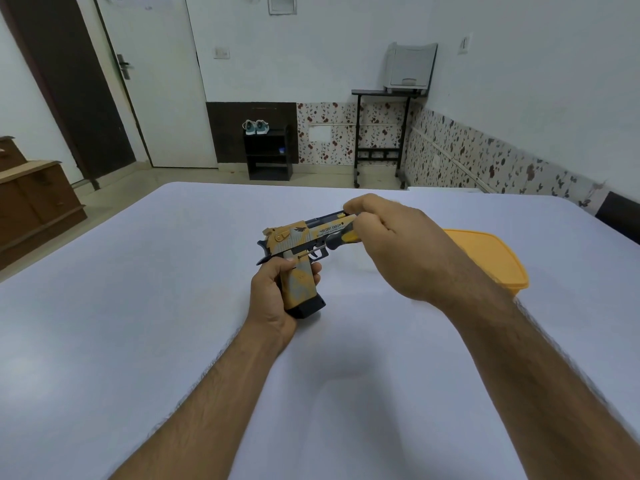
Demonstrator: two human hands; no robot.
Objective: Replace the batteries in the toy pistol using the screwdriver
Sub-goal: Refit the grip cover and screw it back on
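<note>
Gripping toy pistol, right hand applies screwdriver.

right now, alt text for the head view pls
A person's left hand grips a yellow toy pistol by its handle above a white table, while the right hand holds a screwdriver tip against the grip. A yellow container sits behind.

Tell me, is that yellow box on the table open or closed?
Closed, as far as it shows: a yellow lid covers the top of the yellow box. The right hand hides its near end, so that part cannot be told.
</note>
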